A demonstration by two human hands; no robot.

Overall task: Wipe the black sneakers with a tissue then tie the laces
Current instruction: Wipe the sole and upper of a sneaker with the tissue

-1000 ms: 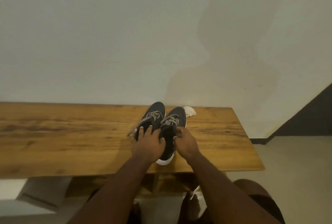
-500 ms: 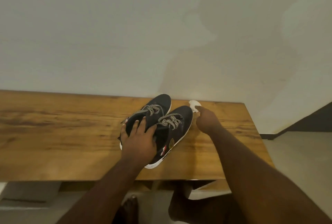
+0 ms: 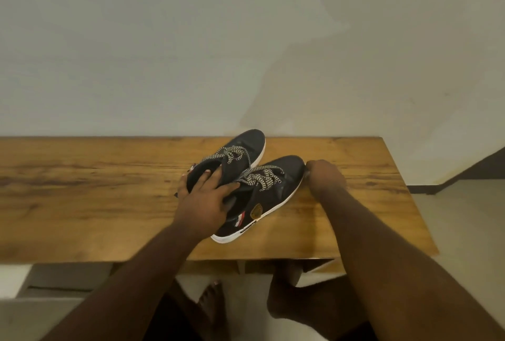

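Observation:
Two black sneakers with white soles and black-and-white laces stand side by side on the wooden table point(image 3: 82, 193), toes pointing away to the right. The left sneaker point(image 3: 247, 142) lies farther back and the right sneaker point(image 3: 287, 169) is nearer. My left hand point(image 3: 205, 201) grips the pair at the collars, its fingers hooked into the left sneaker's opening. My right hand point(image 3: 325, 176) is curled at the right sneaker's toe, closed over the white tissue point(image 3: 307, 174). Only a pale sliver of the tissue shows. The laces point(image 3: 262, 179) lie loose over the tongues.
The table runs along a plain pale wall, and its right end point(image 3: 404, 176) is close to my right hand. The person's bare feet point(image 3: 210, 299) and knee are below the table's front edge. A dark baseboard and pale floor point(image 3: 464, 217) lie to the right.
My right hand left the sneaker's collar, reached to the tissue behind the toes and closed over it. My left hand turned the pair so the toes point right.

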